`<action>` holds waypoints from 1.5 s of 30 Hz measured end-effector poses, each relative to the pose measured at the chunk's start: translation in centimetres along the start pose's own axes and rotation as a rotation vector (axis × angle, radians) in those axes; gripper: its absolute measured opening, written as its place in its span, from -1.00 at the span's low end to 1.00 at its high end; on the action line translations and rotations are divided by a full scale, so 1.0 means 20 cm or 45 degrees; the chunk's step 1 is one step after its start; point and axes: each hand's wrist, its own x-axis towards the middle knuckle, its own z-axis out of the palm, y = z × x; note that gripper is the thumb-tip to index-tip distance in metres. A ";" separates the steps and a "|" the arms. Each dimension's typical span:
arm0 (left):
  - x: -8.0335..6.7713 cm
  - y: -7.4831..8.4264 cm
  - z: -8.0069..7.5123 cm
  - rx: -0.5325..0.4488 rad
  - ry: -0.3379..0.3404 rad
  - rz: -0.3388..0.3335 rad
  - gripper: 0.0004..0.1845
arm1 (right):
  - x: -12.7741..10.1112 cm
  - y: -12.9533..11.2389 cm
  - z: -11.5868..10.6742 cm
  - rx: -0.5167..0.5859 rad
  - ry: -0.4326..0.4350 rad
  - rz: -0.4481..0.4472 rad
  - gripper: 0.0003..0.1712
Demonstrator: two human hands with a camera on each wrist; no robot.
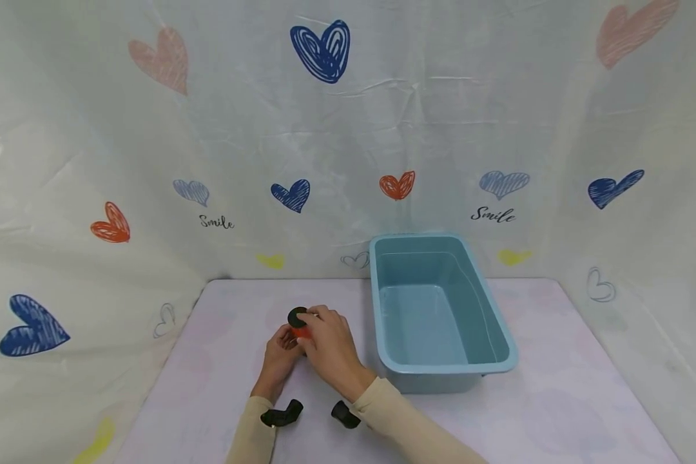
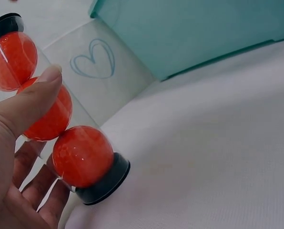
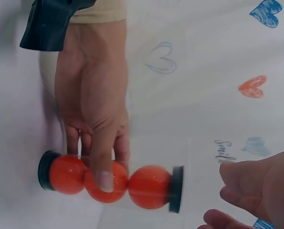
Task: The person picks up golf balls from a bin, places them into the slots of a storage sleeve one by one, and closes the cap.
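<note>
Low in the head view, the left hand (image 1: 280, 358) pinched the upright ball tube (image 2: 51, 114) while the right hand (image 1: 329, 348), fingers loosely curled, neared its top cap (image 1: 297, 317), probably to grip and twist it.

Both forearms reached forward in cream sleeves, the hands meeting close together. The left hand (image 3: 92, 102) lay palm-in, its thumb pressed across the front and its fingers (image 2: 25, 164) curled round behind, gripping. The right hand (image 1: 328, 345) hovered just beside the left hand's fingers, its own fingers (image 3: 237, 191) loosely bent and slightly apart, closing on nothing.
</note>
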 end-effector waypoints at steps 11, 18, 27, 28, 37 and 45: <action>-0.01 0.02 -0.02 0.081 0.006 -0.007 -0.43 | -0.07 -0.07 -0.17 0.101 0.019 0.012 -0.55; -0.01 0.00 -0.01 0.091 0.022 0.023 -0.42 | -0.11 -0.03 -0.32 0.160 0.035 0.008 -0.53; 0.00 -0.01 -0.02 0.092 0.006 0.015 -0.40 | -0.17 0.10 -0.51 0.230 0.082 0.159 -0.51; 0.00 -0.01 -0.02 0.095 0.001 0.016 -0.40 | -0.18 0.12 -0.53 0.219 0.091 0.170 -0.50; -0.01 0.00 -0.01 0.107 -0.012 0.055 -0.41 | -0.25 0.30 -0.69 0.143 0.196 0.141 -0.50; -0.04 0.01 -0.02 0.108 -0.030 0.060 -0.41 | -0.33 0.45 -0.83 0.101 0.338 0.110 -0.52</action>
